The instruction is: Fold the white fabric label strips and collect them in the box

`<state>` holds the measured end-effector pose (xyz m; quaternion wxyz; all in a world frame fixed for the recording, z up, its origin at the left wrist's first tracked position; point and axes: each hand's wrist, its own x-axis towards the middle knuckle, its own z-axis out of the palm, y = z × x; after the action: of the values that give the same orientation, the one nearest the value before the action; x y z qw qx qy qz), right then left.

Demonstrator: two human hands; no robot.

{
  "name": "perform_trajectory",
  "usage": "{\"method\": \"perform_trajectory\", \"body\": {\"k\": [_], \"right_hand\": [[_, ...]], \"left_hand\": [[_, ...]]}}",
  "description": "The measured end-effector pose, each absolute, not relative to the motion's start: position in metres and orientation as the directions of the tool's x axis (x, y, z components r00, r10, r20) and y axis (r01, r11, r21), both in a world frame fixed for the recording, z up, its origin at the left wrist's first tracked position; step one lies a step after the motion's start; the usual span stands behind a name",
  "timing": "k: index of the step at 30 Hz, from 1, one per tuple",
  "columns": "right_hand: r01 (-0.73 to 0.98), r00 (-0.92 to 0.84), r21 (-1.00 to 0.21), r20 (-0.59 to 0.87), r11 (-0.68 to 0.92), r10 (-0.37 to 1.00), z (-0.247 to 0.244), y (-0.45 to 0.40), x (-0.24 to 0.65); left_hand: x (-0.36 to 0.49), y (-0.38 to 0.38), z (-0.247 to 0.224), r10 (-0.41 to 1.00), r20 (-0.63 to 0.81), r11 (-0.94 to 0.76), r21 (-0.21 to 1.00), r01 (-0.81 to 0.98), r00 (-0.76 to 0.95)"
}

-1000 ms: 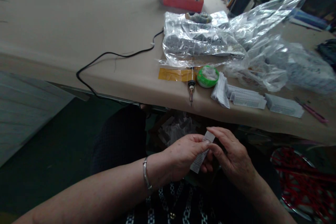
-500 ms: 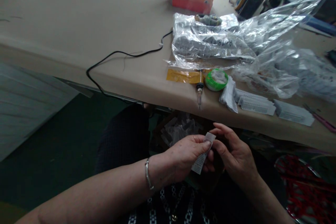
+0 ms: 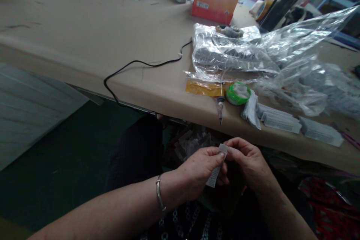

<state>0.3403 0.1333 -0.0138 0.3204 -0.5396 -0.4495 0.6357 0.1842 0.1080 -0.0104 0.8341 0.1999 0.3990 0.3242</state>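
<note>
A small white printed label [image 3: 213, 178] is pinched between the thumb and fingers of my left hand [image 3: 198, 168], in front of the table edge. My right hand [image 3: 251, 163] has its thumb and forefinger closed together at the label's upper end; how much of it they grip is partly hidden. Just beyond my hands, below the table edge, lies a heap of clear plastic pieces [image 3: 192, 143]. Stacks of similar labels [image 3: 281, 120] line the table's front edge, beside a green round container [image 3: 237, 93] with whitish stuff in it.
A thin pen-like tool with a metal tip [image 3: 221, 110] pokes over the table edge. A black cord [image 3: 135, 62] trails across the table [image 3: 70, 26]. Clear plastic bags [image 3: 236, 54] lie farther back, before an orange box [image 3: 215, 3]. Red material [image 3: 326, 202] sits at lower right.
My right hand's fingers have closed in on the label's upper end, where they were spread apart before. The view has shifted slightly, so the table appears lower and farther right.
</note>
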Motion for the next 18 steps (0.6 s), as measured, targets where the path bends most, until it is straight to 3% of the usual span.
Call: {"method": "perform_trajectory", "body": {"k": [5,9,14,18], "right_hand": [[0.05,-0.289,-0.915,-0.397,-0.4,0.871,-0.012,0.137,0.33],[0.062,-0.284,-0.937,-0.346,-0.343,0.894,-0.008,0.144,0.324],[0.234,-0.166,-0.956,-0.219,-0.177,0.962,-0.004,0.158,0.32],[0.316,-0.153,-0.942,-0.167,-0.112,0.974,0.0,0.165,0.316]], "left_hand": [[0.18,0.109,-0.011,0.737,-0.507,0.671,0.629,-0.392,0.447],[0.174,0.116,-0.013,0.805,-0.455,0.578,0.745,-0.332,0.381],[0.164,0.134,-0.01,0.936,-0.302,0.329,0.933,-0.145,0.183],[0.161,0.144,-0.001,0.982,-0.161,0.161,0.987,0.009,0.095]]}}
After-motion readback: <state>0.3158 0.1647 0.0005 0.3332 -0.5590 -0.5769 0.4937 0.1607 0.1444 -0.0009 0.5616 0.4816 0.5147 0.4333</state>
